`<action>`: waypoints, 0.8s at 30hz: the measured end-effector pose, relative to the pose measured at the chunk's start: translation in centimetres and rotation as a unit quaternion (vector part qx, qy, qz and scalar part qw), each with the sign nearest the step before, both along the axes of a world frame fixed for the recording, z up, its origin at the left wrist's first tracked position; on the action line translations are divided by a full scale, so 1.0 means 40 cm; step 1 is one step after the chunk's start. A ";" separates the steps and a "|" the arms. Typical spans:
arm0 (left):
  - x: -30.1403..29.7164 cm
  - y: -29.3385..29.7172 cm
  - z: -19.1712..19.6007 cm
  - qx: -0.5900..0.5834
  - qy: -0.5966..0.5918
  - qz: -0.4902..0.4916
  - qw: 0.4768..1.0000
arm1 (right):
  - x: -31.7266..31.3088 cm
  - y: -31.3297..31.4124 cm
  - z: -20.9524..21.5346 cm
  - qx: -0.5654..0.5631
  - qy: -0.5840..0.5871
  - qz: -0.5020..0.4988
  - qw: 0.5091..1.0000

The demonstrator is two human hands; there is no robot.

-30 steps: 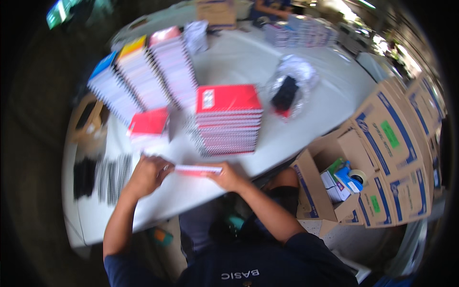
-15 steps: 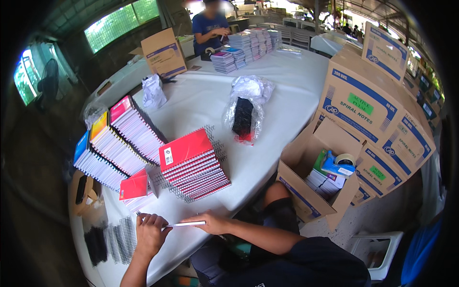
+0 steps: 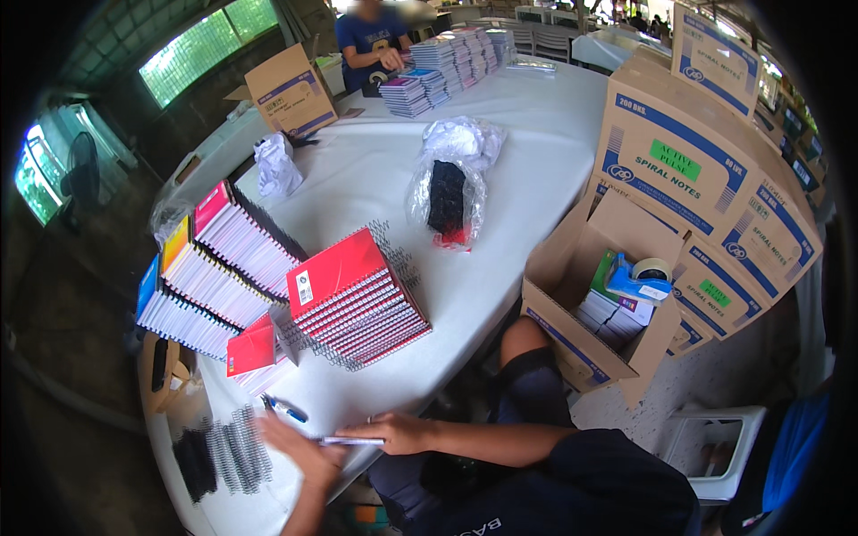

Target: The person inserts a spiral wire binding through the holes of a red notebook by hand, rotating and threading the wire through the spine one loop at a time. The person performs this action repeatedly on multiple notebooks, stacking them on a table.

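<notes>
Okay, so the right hand [image 3: 401, 433] has its grip closed on a thin booklet [image 3: 356, 440] by the worktop [image 3: 527, 196] edge; the left hand [image 3: 304, 449] is blurred at its other end, can't tell if it's gripping.

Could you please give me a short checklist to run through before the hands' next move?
1. Right hand gripping the notebook: ok.
2. Left hand gripping it too: cannot tell, blurred.
3. Pen lying on the table: ok.
4. Wire coils beside the left hand: ok.
5. Tape out on the table: not ok, in the open box.
</notes>
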State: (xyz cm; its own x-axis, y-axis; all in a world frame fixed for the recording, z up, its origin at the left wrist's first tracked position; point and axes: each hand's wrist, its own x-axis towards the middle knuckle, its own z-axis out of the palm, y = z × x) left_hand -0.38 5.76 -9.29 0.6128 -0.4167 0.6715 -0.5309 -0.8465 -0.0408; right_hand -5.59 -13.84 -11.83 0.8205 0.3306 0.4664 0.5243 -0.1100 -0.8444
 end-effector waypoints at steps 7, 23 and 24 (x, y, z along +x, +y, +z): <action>0.122 0.178 -0.205 -0.145 -0.036 -0.051 0.987 | -0.007 0.005 0.015 -0.034 -0.004 0.042 0.999; -0.044 -0.046 -0.029 0.017 -0.076 -0.208 0.975 | -0.001 -0.004 -0.021 -0.003 -0.108 -0.053 0.993; -0.016 -0.057 -0.004 -0.039 -0.085 -0.075 0.993 | -0.006 0.008 -0.028 0.002 -0.076 -0.046 0.996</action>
